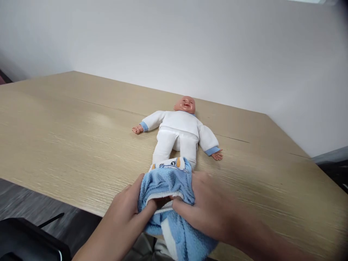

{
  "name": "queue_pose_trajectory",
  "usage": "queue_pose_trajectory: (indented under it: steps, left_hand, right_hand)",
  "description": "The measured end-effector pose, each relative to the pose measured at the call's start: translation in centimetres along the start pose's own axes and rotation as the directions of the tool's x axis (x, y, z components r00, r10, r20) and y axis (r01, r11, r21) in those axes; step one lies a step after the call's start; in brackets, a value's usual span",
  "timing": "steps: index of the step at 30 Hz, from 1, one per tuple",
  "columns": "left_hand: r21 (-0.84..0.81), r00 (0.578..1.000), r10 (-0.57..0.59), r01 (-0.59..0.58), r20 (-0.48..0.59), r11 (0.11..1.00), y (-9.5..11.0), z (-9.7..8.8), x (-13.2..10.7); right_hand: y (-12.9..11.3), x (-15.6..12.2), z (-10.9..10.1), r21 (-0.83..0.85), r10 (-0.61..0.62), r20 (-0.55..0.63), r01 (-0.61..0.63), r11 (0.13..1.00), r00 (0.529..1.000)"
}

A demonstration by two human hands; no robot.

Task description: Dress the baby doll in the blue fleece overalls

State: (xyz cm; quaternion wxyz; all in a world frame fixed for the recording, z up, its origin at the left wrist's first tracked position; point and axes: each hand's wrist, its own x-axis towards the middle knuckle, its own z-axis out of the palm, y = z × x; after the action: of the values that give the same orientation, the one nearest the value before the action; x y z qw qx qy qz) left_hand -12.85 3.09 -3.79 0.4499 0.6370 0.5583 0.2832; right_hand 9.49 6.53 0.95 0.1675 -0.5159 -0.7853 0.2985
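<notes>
A baby doll point(178, 132) in a white top and white trousers with blue cuffs lies on its back on the wooden table point(67, 134), head away from me. A fluffy blue garment point(168, 185) with white trim covers its feet at the table's near edge. My left hand point(127, 208) grips the garment's left side, thumb hooked in its opening. Gripping the right side is my right hand point(202, 203), thumb also at the opening. The doll's feet are hidden under the cloth.
A plain white wall point(190, 47) rises behind the table. A black object point(24, 241) sits low at the bottom left, off the table. Dark floor shows at the far right edge.
</notes>
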Motion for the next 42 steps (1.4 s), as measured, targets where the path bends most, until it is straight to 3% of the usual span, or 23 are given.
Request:
queue_pose_trajectory:
  steps: [4, 11, 18, 25, 29, 32, 35, 42]
  left_hand:
    - [0.088, 0.998, -0.068, 0.067, 0.005, 0.994, -0.7, 0.2, 0.1]
    - [0.096, 0.997, -0.069, 0.067, 0.026, 0.993, -1.2, 0.4, 1.2]
    - [0.229, 0.994, -0.076, 0.057, 0.076, 0.972, -0.4, -0.5, 1.8]
    - [0.157, 0.994, 0.066, -0.079, 0.085, 0.984, -3.3, -0.4, 1.4]
    - [0.028, 0.991, 0.106, -0.108, 0.084, 0.994, -4.0, 0.3, 0.7]
    - [-0.121, 0.995, 0.09, -0.086, 0.033, 0.989, -3.9, 0.8, 0.4]
    - [-0.23, 0.993, 0.081, -0.099, -0.085, 0.968, -3.8, 1.2, 0.3]
    - [-0.237, 0.952, 0.182, -0.242, -0.247, 0.941, -3.2, 1.3, 1.9]
  right_hand:
    - [0.5, 0.4, 0.6, -0.018, 0.064, 0.087, -0.063, 0.998, 0.994]
    - [1.5, 1.1, 1.6, -0.045, 0.041, 0.037, -0.039, 0.998, 0.998]
    - [1.8, 1.2, 2.0, -0.017, 0.011, 0.0, -0.011, 1.0, 1.0]
    - [1.2, 0.9, 1.9, -0.062, 0.041, -0.002, -0.041, 0.997, 0.999]
    - [1.0, 0.4, 1.8, -0.051, 0.07, 0.033, -0.068, 0.996, 0.997]
    - [1.2, 0.0, 1.8, 0.023, 0.053, 0.007, -0.054, 0.998, 0.999]
    - [1.5, 0.0, 1.7, 0.089, 0.018, -0.028, -0.015, 0.996, 0.999]
    - [2.1, 1.3, 1.1, 0.217, -0.099, -0.129, 0.126, 0.968, 0.987]
